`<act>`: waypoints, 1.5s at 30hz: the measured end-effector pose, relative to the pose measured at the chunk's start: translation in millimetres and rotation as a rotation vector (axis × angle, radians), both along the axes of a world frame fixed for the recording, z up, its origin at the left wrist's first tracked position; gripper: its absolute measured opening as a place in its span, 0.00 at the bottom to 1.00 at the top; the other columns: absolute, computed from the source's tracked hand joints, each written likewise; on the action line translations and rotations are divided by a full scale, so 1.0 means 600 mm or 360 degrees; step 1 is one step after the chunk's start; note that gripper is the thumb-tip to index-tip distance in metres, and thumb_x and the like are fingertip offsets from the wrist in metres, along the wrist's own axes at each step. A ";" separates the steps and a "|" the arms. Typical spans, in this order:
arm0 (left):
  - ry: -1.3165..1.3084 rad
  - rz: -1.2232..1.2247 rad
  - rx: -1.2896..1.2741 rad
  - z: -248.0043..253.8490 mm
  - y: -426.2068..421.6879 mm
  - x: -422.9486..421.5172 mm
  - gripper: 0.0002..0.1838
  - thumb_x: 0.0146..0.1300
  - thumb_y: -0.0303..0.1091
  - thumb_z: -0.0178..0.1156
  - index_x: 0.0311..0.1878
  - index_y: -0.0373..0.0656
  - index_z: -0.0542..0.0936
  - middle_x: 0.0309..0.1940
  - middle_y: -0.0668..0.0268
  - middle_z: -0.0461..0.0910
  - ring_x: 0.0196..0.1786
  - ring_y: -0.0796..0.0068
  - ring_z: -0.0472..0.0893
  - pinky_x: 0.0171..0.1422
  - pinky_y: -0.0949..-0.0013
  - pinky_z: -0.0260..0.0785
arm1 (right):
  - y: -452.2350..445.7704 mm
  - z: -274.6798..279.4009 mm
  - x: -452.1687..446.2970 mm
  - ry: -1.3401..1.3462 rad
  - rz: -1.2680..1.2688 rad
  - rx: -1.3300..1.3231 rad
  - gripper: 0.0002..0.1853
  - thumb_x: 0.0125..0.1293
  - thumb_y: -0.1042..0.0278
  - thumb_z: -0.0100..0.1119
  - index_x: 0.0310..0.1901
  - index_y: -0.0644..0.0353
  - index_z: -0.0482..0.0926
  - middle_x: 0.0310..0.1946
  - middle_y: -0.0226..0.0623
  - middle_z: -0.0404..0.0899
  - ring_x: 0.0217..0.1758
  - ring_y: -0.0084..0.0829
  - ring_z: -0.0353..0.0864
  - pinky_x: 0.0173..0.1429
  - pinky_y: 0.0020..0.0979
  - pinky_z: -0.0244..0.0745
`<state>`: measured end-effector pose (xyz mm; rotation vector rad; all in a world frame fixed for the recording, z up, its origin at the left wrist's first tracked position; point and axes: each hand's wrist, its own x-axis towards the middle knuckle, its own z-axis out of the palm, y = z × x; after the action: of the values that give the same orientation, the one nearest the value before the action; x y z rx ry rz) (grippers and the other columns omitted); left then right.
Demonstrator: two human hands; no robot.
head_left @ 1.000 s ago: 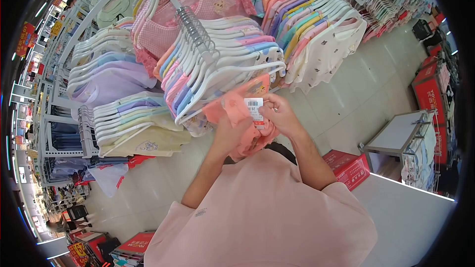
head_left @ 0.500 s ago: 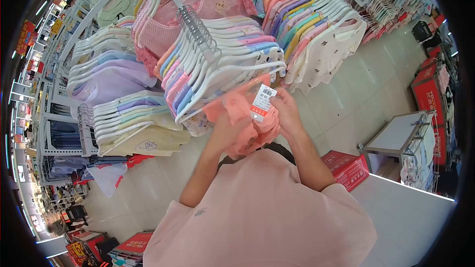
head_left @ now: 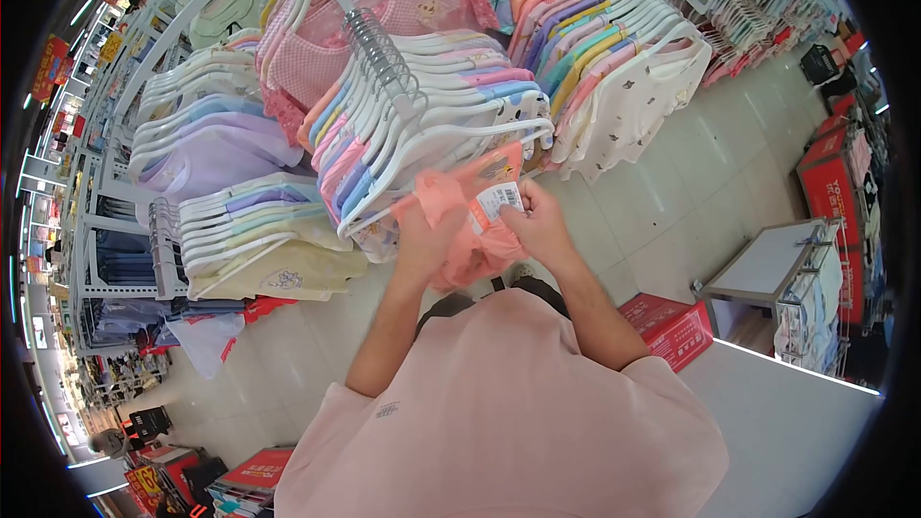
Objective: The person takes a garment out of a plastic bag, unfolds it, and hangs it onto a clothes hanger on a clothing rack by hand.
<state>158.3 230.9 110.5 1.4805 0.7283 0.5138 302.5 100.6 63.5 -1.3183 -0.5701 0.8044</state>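
A coral garment (head_left: 472,257) hangs bunched in front of the foremost white hanger (head_left: 451,139); its upper edge reaches the hanger's bar. My left hand (head_left: 428,242) is closed on the garment's left side, its fingers partly hidden in the folds. A white and orange price tag (head_left: 497,201) with a barcode lies over the cloth. On the right, my right hand (head_left: 539,227) is closed with its thumb at the tag's edge; its other fingers are partly hidden behind. A printed patch (head_left: 503,171) shows on the cloth above the tag.
Behind the hanger, a metal rail (head_left: 379,53) carries several closely hung tops. Pastel clothes (head_left: 273,249) hang at the left, and a white patterned top (head_left: 628,105) at the right. A red box (head_left: 667,331) stands on the floor beside a display stand (head_left: 767,264).
The price tag has turned and moved down and left, along with my right hand. My left hand has shifted slightly left, and the garment is spread more, showing a printed patch.
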 end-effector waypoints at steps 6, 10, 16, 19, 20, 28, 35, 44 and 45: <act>0.0004 -0.0003 -0.0079 -0.003 0.006 0.000 0.09 0.65 0.29 0.64 0.45 0.34 0.82 0.39 0.69 0.83 0.41 0.82 0.80 0.42 0.73 0.72 | -0.010 -0.011 0.008 -0.0069 0.0243 -0.0086 0.13 0.72 0.74 0.56 0.55 0.68 0.80 0.46 0.31 0.85 0.46 0.19 0.81 0.53 0.27 0.77; 0.0015 -0.0030 -0.0136 -0.002 0.005 -0.001 0.09 0.66 0.29 0.64 0.45 0.34 0.82 0.38 0.69 0.83 0.40 0.82 0.80 0.42 0.73 0.73 | -0.010 -0.033 0.013 -0.0073 0.0269 -0.0126 0.14 0.78 0.67 0.51 0.54 0.68 0.81 0.46 0.33 0.85 0.46 0.20 0.80 0.54 0.28 0.77; -0.0070 0.0007 -0.0147 -0.009 0.003 0.000 0.14 0.67 0.31 0.64 0.51 0.32 0.81 0.45 0.65 0.83 0.46 0.78 0.82 0.49 0.71 0.74 | -0.010 -0.039 0.010 0.0423 0.0042 -0.0014 0.19 0.82 0.61 0.46 0.54 0.69 0.81 0.48 0.35 0.85 0.49 0.24 0.81 0.57 0.30 0.75; -0.0105 0.0072 -0.0259 -0.018 0.002 -0.005 0.16 0.67 0.31 0.64 0.53 0.31 0.80 0.47 0.63 0.83 0.48 0.76 0.82 0.51 0.70 0.75 | -0.007 -0.053 0.012 0.0714 -0.0050 0.0101 0.19 0.82 0.61 0.46 0.55 0.68 0.80 0.49 0.36 0.84 0.51 0.26 0.82 0.59 0.31 0.75; -0.0125 0.0087 -0.0281 -0.017 0.001 -0.007 0.16 0.67 0.31 0.64 0.53 0.31 0.80 0.47 0.63 0.83 0.48 0.75 0.82 0.51 0.70 0.75 | -0.007 -0.059 0.014 0.0780 -0.0065 0.0133 0.18 0.83 0.61 0.45 0.56 0.68 0.79 0.50 0.37 0.84 0.52 0.27 0.82 0.60 0.31 0.76; -0.0124 0.0193 -0.0237 -0.026 0.009 -0.018 0.15 0.68 0.30 0.62 0.53 0.31 0.79 0.47 0.63 0.83 0.48 0.76 0.82 0.51 0.70 0.75 | -0.012 -0.060 0.022 0.1006 -0.0104 0.0214 0.19 0.83 0.63 0.43 0.63 0.68 0.73 0.56 0.41 0.80 0.58 0.31 0.81 0.65 0.35 0.75; -0.0197 0.0167 -0.0270 -0.015 0.007 -0.019 0.16 0.68 0.29 0.61 0.55 0.31 0.78 0.48 0.63 0.83 0.48 0.77 0.82 0.52 0.70 0.75 | -0.012 -0.061 0.025 0.0899 -0.0083 0.0220 0.24 0.84 0.66 0.35 0.76 0.65 0.62 0.66 0.45 0.74 0.66 0.33 0.78 0.71 0.36 0.74; -0.0190 0.0171 -0.0265 -0.021 0.008 -0.022 0.15 0.69 0.29 0.60 0.56 0.31 0.78 0.49 0.63 0.82 0.50 0.77 0.81 0.53 0.70 0.75 | -0.014 -0.050 0.023 0.0910 -0.0118 0.0272 0.26 0.86 0.58 0.29 0.74 0.64 0.64 0.64 0.43 0.76 0.65 0.33 0.78 0.71 0.38 0.74; -0.0189 0.0173 -0.0271 -0.020 0.008 -0.022 0.15 0.69 0.29 0.60 0.56 0.31 0.78 0.49 0.63 0.82 0.50 0.77 0.81 0.53 0.70 0.75 | -0.014 -0.043 0.022 0.0940 -0.0130 0.0283 0.26 0.86 0.57 0.28 0.74 0.64 0.64 0.64 0.43 0.76 0.65 0.34 0.79 0.71 0.38 0.74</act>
<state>145.1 235.4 98.7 1.2464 0.7429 0.6022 315.9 92.2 37.5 -0.8742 -0.1124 0.9962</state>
